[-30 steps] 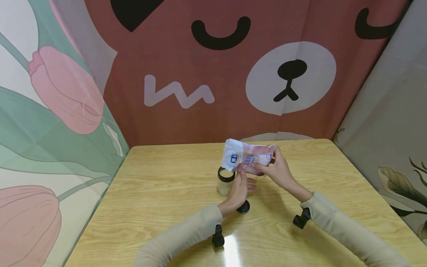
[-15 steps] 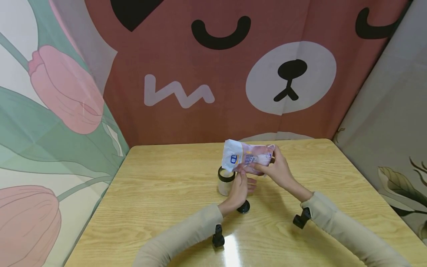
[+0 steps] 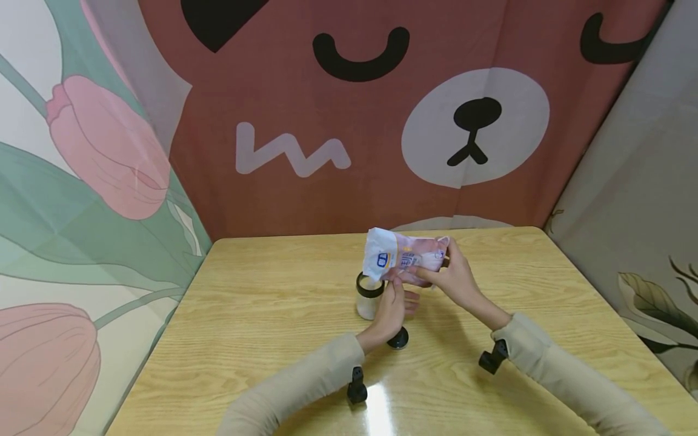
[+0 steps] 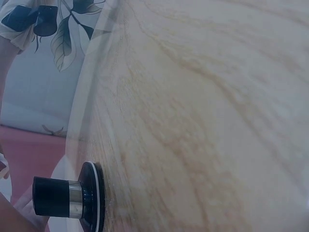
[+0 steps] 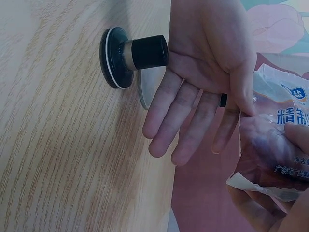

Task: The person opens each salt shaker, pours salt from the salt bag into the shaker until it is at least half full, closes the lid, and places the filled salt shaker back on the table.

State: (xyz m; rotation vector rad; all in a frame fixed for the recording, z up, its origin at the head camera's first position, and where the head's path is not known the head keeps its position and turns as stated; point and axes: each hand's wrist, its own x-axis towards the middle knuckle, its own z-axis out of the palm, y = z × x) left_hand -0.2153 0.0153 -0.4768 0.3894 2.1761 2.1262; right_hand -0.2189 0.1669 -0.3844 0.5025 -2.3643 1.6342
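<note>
The lower body of the black-rimmed jar (image 3: 368, 306) now looks distinctly whiter, its inside paler and cloudier than the clearer, beige-tinted look it had a second ago

packet (image 5: 263, 137) | blue emblem (image 5: 296, 92): 盐 | large blue: 精制 | small: 净含, 广东 | rest unclear

Toward the far edge of the table (image 3: 245, 315), the bag (image 3: 408, 257) hides part of the jar (image 3: 367, 306), the left hand (image 3: 389, 312) covers some of the black lid (image 3: 400, 339), and the near edge is cropped.
</note>
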